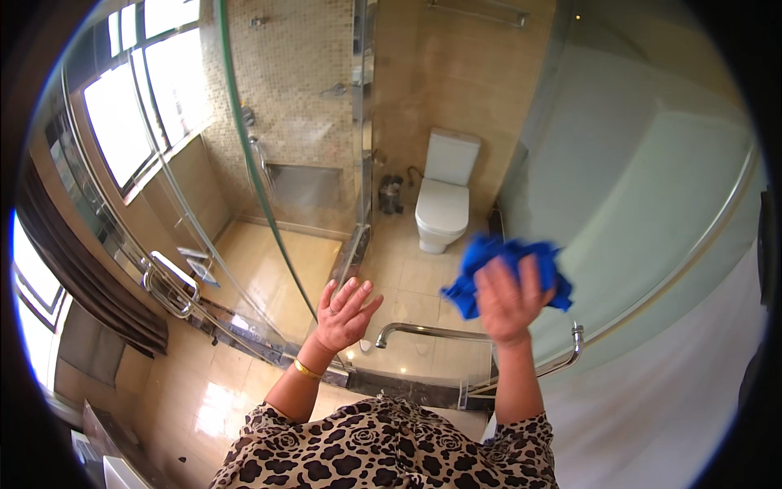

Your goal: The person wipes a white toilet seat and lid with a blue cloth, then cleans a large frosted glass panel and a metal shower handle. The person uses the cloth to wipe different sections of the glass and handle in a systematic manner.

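Observation:
My right hand (511, 306) is closed on a crumpled blue cloth (467, 281), held up at the glass door with the chrome bar handle (436, 331) below it. Both hand and cloth are slightly blurred. My left hand (346, 318) is raised with its fingers stretched and a little apart, nothing in it. It is nearest to the green-edged glass panel (281, 244) at its left; whether it touches glass I cannot tell. A gold bracelet (307, 369) sits on the left wrist.
Beyond the glass stands a white toilet (442, 208), with a dark object (391, 196) on the floor beside it. At left are a tiled shower (285, 106), another chrome handle (171, 285) and a dark curtain (90, 269). Frosted glass (635, 163) rises at right. A dark sill (391, 389) crosses the floor.

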`<state>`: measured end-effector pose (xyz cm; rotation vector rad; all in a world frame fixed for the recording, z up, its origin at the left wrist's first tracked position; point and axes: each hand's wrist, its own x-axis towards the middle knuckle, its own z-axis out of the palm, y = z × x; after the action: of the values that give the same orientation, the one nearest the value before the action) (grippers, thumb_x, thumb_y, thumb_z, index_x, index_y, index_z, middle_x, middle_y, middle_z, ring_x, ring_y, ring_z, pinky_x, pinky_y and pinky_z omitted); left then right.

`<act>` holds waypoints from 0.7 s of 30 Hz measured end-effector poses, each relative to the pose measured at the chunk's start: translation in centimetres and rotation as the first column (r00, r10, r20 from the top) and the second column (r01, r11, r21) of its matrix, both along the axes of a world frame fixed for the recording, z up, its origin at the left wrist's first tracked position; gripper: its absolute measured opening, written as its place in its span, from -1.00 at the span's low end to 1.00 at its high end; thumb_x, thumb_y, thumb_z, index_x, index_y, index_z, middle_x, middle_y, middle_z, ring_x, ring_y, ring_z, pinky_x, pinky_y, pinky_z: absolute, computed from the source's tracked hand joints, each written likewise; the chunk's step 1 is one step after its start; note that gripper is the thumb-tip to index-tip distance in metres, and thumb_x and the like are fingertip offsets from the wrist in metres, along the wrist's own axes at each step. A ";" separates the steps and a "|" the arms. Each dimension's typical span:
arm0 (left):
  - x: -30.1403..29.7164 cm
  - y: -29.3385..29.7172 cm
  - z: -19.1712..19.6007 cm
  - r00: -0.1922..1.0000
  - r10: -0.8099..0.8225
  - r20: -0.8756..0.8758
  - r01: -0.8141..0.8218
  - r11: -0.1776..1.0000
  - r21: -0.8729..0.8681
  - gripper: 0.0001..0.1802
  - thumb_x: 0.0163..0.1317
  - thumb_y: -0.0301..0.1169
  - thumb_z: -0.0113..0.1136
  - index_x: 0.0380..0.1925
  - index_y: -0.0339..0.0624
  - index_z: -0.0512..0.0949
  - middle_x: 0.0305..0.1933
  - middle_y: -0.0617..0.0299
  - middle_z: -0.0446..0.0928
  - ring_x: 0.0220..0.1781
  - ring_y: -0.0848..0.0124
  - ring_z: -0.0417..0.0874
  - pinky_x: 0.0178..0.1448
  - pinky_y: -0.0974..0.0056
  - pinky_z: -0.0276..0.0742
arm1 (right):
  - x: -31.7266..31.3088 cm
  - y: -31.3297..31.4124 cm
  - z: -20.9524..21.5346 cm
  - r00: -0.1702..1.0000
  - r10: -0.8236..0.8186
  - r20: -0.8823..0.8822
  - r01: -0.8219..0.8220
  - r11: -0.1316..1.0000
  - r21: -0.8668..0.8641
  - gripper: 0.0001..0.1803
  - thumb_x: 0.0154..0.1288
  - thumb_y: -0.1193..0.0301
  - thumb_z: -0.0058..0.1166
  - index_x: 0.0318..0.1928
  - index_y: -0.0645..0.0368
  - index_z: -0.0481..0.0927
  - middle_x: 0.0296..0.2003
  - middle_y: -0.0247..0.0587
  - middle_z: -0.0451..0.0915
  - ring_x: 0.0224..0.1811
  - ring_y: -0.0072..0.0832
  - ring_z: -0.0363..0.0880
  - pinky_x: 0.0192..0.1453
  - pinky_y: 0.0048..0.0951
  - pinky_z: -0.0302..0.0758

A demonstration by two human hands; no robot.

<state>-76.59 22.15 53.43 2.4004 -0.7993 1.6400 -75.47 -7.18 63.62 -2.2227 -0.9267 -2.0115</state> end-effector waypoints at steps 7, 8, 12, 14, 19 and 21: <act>-0.8 2.0 -0.8 0.999 0.020 -0.031 -0.023 0.996 -0.086 -0.58 0.05 -0.55 0.16 -0.05 0.04 0.65 0.28 0.12 0.46 0.38 0.15 0.37 0.46 0.00 0.16 | 0.4 7.2 3.9 0.999 0.010 -0.050 0.000 0.983 0.185 -0.73 0.29 0.29 0.12 -0.04 -0.01 0.70 0.15 -0.37 0.57 0.32 -0.03 0.36 0.37 0.07 0.05; -0.9 2.6 -0.7 0.999 0.025 -0.030 -0.027 0.997 -0.078 -0.58 0.04 -0.55 0.16 -0.06 0.03 0.66 0.27 0.12 0.47 0.36 0.13 0.39 0.42 0.02 0.24 | 0.6 8.3 1.9 0.997 0.044 -0.056 -0.038 0.993 0.109 -0.73 0.28 0.28 0.13 -0.03 -0.05 0.70 0.15 -0.45 0.57 0.32 -0.13 0.37 0.37 0.10 0.04; -1.6 3.7 -0.1 0.994 0.032 -0.100 -0.041 0.996 -0.084 -0.66 0.07 -0.51 0.10 -0.14 -0.02 0.68 0.24 0.20 0.51 0.32 0.24 0.46 0.35 0.14 0.37 | 0.4 9.2 -6.7 0.983 0.076 -0.166 -0.125 0.943 -0.309 -0.73 0.22 0.28 0.14 -0.06 -0.12 0.70 0.12 -0.62 0.57 0.30 -0.44 0.41 0.36 -0.04 0.12; -1.9 4.5 -0.5 0.992 0.024 -0.126 -0.033 0.997 -0.073 -0.66 0.07 -0.51 0.10 -0.14 -0.02 0.68 0.24 0.21 0.51 0.32 0.24 0.47 0.34 0.13 0.38 | 0.2 8.7 -7.6 0.972 0.083 -0.218 -0.168 0.898 -0.407 -0.77 0.20 0.30 0.17 -0.11 -0.10 0.71 0.09 -0.61 0.59 0.26 -0.43 0.44 0.32 -0.09 0.16; -2.3 6.0 -0.9 0.990 -0.048 -0.131 0.034 0.993 -0.111 -0.75 0.03 -0.53 0.15 -0.27 -0.07 0.69 0.21 0.18 0.54 0.30 0.21 0.49 0.29 0.10 0.46 | 0.6 11.9 0.5 0.988 0.145 -0.056 -0.150 0.984 -0.100 -0.80 0.21 0.31 0.18 -0.14 -0.08 0.71 0.04 -0.56 0.62 0.19 -0.37 0.49 0.28 -0.09 0.16; -2.4 6.4 -0.7 0.990 -0.098 -0.106 0.081 0.985 -0.150 -0.82 0.01 -0.53 0.17 -0.37 -0.10 0.68 0.16 0.14 0.57 0.24 0.16 0.55 0.21 0.09 0.51 | 0.7 13.9 4.3 0.991 0.132 -0.019 -0.131 0.991 0.035 -0.80 0.21 0.30 0.19 -0.14 -0.10 0.70 0.03 -0.54 0.63 0.18 -0.32 0.50 0.29 -0.07 0.13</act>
<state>-78.96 28.58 52.70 2.2979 -0.7307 1.4614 -74.74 6.73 67.90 -2.1016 -1.0018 -1.9286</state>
